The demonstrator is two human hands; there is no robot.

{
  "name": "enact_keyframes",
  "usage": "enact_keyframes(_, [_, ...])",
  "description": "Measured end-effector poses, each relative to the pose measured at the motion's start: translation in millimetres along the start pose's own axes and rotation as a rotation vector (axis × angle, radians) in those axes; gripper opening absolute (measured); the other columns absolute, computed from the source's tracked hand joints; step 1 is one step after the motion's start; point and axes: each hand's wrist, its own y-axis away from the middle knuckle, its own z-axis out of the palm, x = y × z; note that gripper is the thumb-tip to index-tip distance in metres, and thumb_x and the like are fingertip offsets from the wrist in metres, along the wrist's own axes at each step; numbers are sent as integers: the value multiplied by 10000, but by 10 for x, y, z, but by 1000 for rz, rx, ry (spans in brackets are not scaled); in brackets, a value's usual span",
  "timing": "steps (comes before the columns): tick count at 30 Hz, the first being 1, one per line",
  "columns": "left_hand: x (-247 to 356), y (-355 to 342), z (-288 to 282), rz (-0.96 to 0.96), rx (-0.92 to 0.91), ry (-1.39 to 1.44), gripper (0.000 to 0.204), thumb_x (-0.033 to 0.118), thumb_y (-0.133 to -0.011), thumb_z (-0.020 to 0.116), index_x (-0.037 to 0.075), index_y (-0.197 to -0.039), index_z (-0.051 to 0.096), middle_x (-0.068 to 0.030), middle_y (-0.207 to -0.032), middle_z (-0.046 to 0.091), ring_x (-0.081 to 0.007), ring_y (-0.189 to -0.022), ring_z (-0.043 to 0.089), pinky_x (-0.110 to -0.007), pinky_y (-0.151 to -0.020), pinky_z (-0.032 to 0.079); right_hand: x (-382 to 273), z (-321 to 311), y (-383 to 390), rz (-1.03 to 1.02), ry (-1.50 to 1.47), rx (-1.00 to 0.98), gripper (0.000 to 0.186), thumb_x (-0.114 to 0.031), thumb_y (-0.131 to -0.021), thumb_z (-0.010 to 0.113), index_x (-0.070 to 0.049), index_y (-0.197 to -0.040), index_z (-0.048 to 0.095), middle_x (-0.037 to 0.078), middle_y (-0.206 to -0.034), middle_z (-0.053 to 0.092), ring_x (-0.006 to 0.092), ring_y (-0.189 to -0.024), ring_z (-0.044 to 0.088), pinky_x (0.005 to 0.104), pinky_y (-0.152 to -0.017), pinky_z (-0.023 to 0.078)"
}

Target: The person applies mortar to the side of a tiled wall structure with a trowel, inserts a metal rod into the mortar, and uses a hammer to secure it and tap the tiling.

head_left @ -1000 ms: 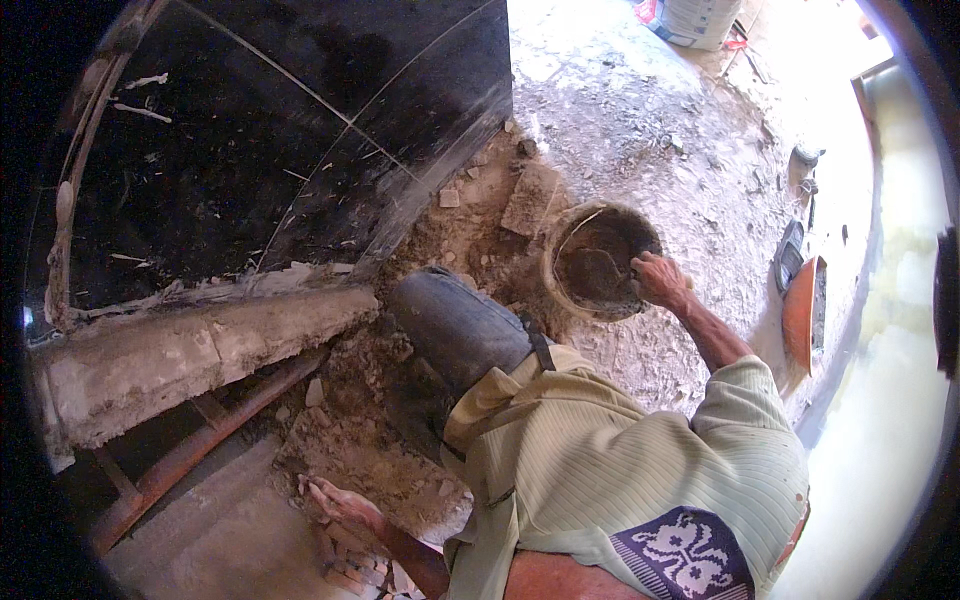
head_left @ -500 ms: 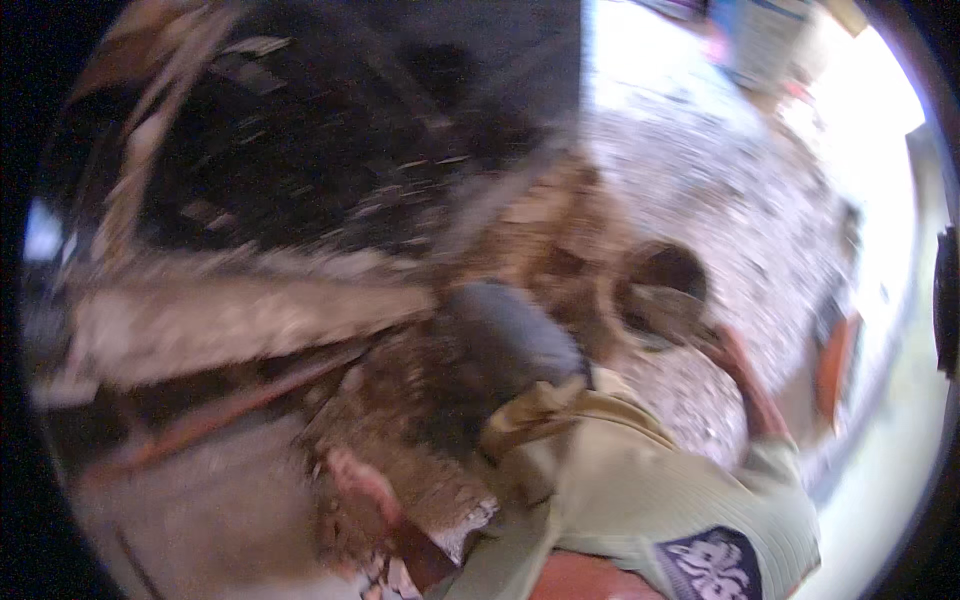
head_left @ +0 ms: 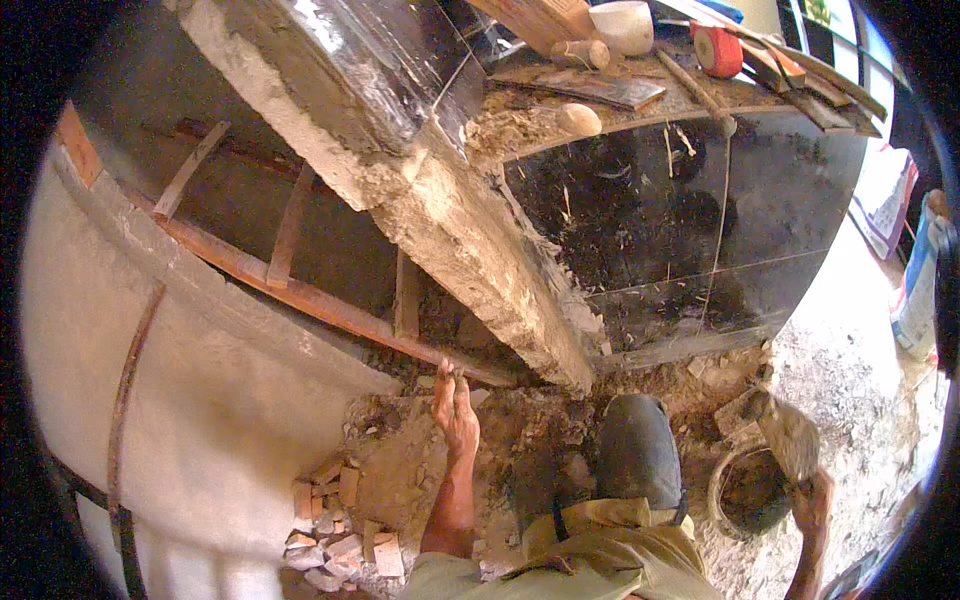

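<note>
Taking the middle of your view as the clock's centre, the plain wall (head_left: 230, 400) fills the side from eight to nine o'clock, and the black tiled surface (head_left: 640, 230), spattered with pale streaks, spreads between two and three. The rough concrete beam (head_left: 480, 260) slants from eleven o'clock down past the centre, its lower end towards four. Along the upper edge, near one o'clock, the dusty worktop (head_left: 520, 128) carries boards and small items. Between wall and beam you have the reddish wooden frame (head_left: 290, 292), its rail running from ten o'clock down to just below centre. Broken bricks (head_left: 345, 552) lie heaped at seven, and your dark knee cover (head_left: 640, 450) shows between four and five. The round bucket (head_left: 716, 495) stands at four o'clock on the rubble-strewn floor, just beside that knee. Your hands are well apart: the left hand (head_left: 458, 415), at six o'clock, has its fingers stretched out side by side near the rail's lower end — whether they touch it, you cannot tell — while the right hand (head_left: 815, 500), at four, is closed round the handle of the trowel (head_left: 790, 440). Its smeared blade points up and leftward, overlapping the bucket's far rim in your view. Smaller yet, the red roll (head_left: 717, 52) sits between one and two o'clock.
</note>
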Motion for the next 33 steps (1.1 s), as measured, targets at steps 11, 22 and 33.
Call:
enact_keyframes(11, [28, 254, -163, -3, 82, 76, 343, 144, -974, 482, -40, -1259, 532, -148, -1436, 393, -261, -1289, 416, -372, -1051, 363, -2777, -610, -1526, -712, -176, -66, 226, -153, -748, 672, 20, -857, 574, 132, -694, 528, 274, -605, 503, 384, -556, 410])
enact_keyframes(22, [-1978, 1713, -1075, -43, 295, -331, 306, 106, -912, 546, -72, -1160, 563, -206, -1335, 489, -332, -1251, 438, -408, -1033, 367, -4102, -788, -2145, -990, -38, -34, 283, -191, -767, 659, 39, -733, 498, 153, -618, 473, 277, -568, 480, 400, -567, 390])
enact_keyframes(33, [-1587, 1986, -881, -490, 351, -135, 331, 118, -890, 584, -84, -1151, 560, -245, -1312, 494, -331, -1241, 456, -417, -1029, 378, -4336, -908, -2669, -1170, 197, 78, 314, -239, -737, 688, 43, -861, 625, 197, -770, 621, 324, -742, 613, 416, -691, 463])
